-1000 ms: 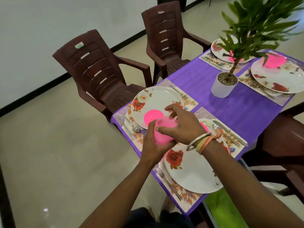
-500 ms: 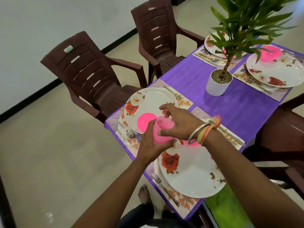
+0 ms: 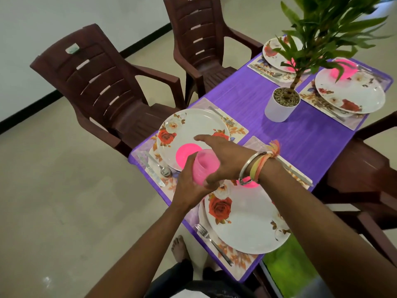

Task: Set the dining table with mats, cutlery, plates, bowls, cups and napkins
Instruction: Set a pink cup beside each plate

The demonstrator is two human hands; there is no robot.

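A pink cup [image 3: 204, 166] is held above the purple table's [image 3: 300, 134] near corner, between two flowered plates. My left hand [image 3: 188, 186] grips it from below and the left. My right hand [image 3: 223, 160] holds its right side, thumb curled under, index finger stretched out. A pink bowl [image 3: 184, 153] sits on the left plate [image 3: 193, 127], partly behind the cup. Another pink bowl [image 3: 249, 184] peeks out under my right wrist on the near plate [image 3: 247, 224]. Both plates lie on floral mats with cutlery: a fork [image 3: 212, 241], a knife [image 3: 151, 169] and a spoon [image 3: 164, 171].
A white pot [image 3: 279, 106] with a leafy plant stands mid-table. Two further plates [image 3: 352, 93] [image 3: 277, 53] with pink bowls [image 3: 343, 68] lie at the far end. Brown plastic chairs [image 3: 107, 89] [image 3: 199, 39] stand along the left side, another on the right [image 3: 365, 168].
My right hand has slid off the cup's top to its right side, so the cup's open mouth shows. Its index finger has straightened. Both hands stay on the cup.
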